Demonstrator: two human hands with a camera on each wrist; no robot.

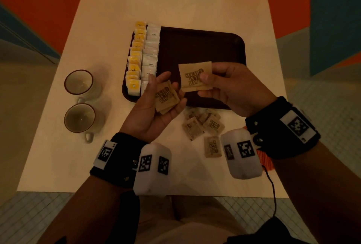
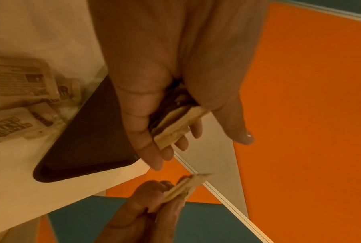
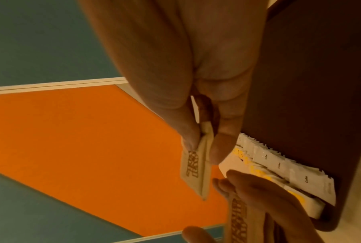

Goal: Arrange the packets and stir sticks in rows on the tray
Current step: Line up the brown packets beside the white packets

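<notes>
My left hand [image 1: 164, 87] lies palm up over the tray's near edge and cradles a small stack of brown sugar packets [image 1: 167, 97] in curled fingers [image 2: 154, 154]. Just to its right, my right hand [image 1: 207, 81] pinches a single brown sugar packet [image 1: 195, 76] between thumb and fingers [image 3: 223, 148], held above the dark brown tray [image 1: 205, 48]. On the tray's left side lie a row of yellow packets [image 1: 134, 59] and beside it a row of white packets [image 1: 151, 52]. Several loose brown packets [image 1: 205, 124] lie on the table in front of the tray.
Two empty cups [image 1: 79, 82] [image 1: 80, 118] stand on the white table [image 1: 117, 9] left of the tray. Orange stir sticks [image 1: 263, 159] show partly under my right wrist. The tray's middle and right part are bare.
</notes>
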